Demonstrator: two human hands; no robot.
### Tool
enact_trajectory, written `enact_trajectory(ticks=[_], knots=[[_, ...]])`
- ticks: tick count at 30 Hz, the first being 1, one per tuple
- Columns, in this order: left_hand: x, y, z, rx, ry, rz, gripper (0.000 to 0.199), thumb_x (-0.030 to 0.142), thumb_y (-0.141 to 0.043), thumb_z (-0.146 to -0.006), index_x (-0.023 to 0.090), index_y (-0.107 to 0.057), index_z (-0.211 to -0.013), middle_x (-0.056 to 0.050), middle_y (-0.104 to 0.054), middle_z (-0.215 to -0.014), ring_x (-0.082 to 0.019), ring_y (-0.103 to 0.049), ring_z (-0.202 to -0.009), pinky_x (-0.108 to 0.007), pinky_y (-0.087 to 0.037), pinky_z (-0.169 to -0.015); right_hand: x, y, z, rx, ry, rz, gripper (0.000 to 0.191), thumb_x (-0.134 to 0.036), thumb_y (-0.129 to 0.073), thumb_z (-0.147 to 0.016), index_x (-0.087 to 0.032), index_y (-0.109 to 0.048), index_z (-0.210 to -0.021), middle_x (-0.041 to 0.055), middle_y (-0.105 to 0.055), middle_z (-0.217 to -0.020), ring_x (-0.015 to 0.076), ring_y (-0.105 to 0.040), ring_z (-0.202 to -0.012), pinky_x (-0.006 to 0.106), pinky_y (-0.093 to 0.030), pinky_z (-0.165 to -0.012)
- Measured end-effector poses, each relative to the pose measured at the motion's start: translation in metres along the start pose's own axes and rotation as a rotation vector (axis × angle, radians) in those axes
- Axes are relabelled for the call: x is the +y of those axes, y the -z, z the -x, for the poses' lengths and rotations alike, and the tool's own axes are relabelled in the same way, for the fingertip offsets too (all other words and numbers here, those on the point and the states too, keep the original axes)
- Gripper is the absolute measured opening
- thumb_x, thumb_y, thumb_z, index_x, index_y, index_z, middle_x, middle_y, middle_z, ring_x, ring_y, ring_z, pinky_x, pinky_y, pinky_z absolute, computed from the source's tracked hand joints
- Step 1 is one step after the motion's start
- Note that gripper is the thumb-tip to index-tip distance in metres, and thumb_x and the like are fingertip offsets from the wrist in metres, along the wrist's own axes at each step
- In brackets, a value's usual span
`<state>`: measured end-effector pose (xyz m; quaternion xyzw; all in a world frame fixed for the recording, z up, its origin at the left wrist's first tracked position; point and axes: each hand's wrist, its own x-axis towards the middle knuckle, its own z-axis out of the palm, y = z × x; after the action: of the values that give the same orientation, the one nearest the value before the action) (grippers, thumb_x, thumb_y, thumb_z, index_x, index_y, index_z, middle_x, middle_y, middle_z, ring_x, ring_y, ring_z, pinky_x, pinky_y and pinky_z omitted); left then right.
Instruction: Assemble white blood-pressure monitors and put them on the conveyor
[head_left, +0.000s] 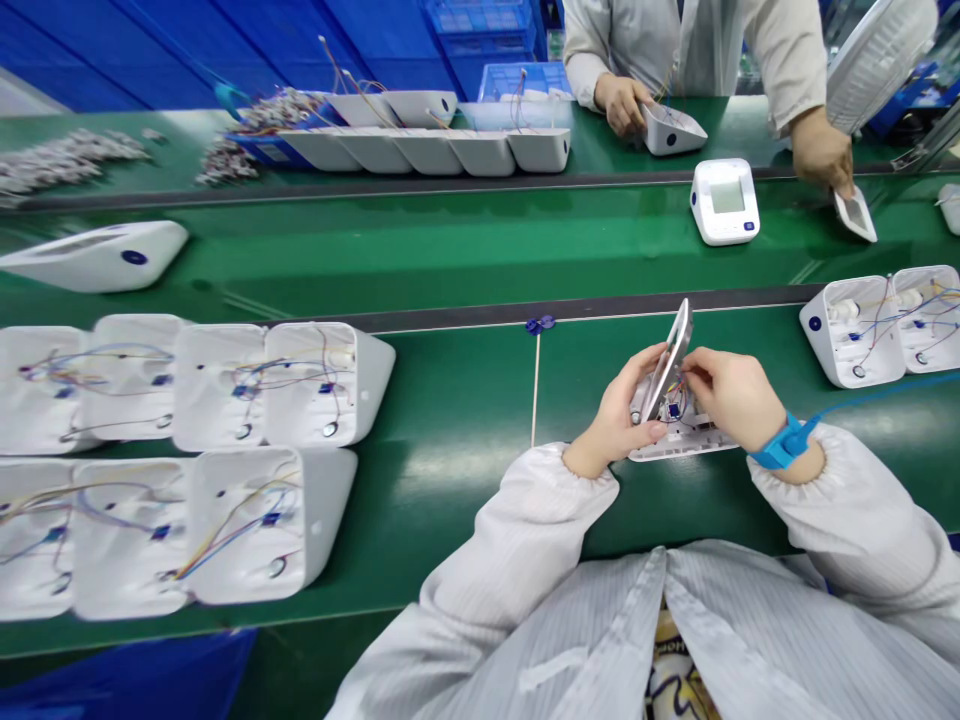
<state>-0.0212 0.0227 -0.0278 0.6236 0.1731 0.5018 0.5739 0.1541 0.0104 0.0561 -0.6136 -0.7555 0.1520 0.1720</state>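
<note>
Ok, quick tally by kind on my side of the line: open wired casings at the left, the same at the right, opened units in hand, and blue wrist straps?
Left casings: 7
Right casings: 2 in view
Opened unit at the hands: 1
Blue wrist strap: 1
Total: 11

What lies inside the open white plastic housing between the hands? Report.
A small dark-blue rectangular part and thin coloured wires show. The tilted slim white panel in the left hand and the right hand hide whatever lies behind them.
</note>
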Motion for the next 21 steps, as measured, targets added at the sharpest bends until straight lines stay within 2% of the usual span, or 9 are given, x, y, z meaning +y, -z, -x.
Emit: enact_trajectory(ticks=[4, 7, 15, 18, 21], knots=[[0.0, 0.0, -0.001, 0.001, -0.015, 0.003, 0.091, 0.066, -0.073, -0.071, 0.021, -0.04, -0.143, -0.015, -0.047, -0.144, -0.038, -0.045, -0.133, -0.055, -0.032, -0.116, -0.004, 0.0, -0.004, -0.022, -0.028, -0.044, 0.015, -0.017, -0.057, -0.083, -0.019, -0.072, -0.086, 0.0038, -0.073, -0.078, 0.0193, -0.065, -0.072, 0.03, -0.043, -0.066], [0.001, -0.001, -0.001, -0.001, -0.017, -0.004, 0.091, 0.066, -0.073, -0.072, 0.022, -0.04, -0.144, -0.015, -0.048, -0.144, -0.037, -0.046, -0.132, -0.055, -0.032, -0.115, -0.004, 0.005, -0.006, -0.088, -0.082, -0.194, 0.014, -0.015, -0.058, -0.08, -0.019, -0.071, -0.082, 0.0021, -0.073, -0.075, 0.0175, -0.066, -0.069, 0.029, -0.045, -0.066], [0.002, 0.0, 0.0, -0.001, -0.012, -0.013, 0.091, 0.067, -0.071, -0.073, 0.022, -0.039, -0.144, -0.015, -0.047, -0.144, -0.037, -0.047, -0.132, -0.055, -0.032, -0.115, -0.006, 0.02, -0.004, -0.428, -0.325, -0.812, 0.018, -0.012, -0.058, -0.071, -0.018, -0.066, -0.085, 0.0048, -0.073, -0.08, 0.0161, -0.067, -0.069, 0.025, -0.05, -0.057], [0.002, 0.0, 0.0, -0.01, -0.016, -0.021, 0.09, 0.067, -0.071, -0.073, 0.023, -0.038, -0.144, -0.015, -0.047, -0.144, -0.038, -0.046, -0.132, -0.056, -0.032, -0.115, -0.008, 0.017, -0.002, -0.507, -0.301, -0.943, 0.017, -0.018, -0.067, -0.068, -0.018, -0.067, -0.085, 0.0045, -0.073, -0.083, 0.0166, -0.068, -0.074, 0.025, -0.052, -0.063], [0.002, 0.0, 0.0, -0.01, -0.015, -0.008, 0.09, 0.068, -0.071, -0.073, 0.024, -0.038, -0.144, -0.014, -0.046, -0.145, -0.038, -0.045, -0.133, -0.056, -0.032, -0.115, -0.008, 0.009, -0.001, -0.496, -0.221, -0.87, 0.016, -0.029, -0.072, -0.069, -0.017, -0.07, -0.08, 0.0037, -0.072, -0.077, 0.0161, -0.065, -0.069, 0.027, -0.05, -0.063]])
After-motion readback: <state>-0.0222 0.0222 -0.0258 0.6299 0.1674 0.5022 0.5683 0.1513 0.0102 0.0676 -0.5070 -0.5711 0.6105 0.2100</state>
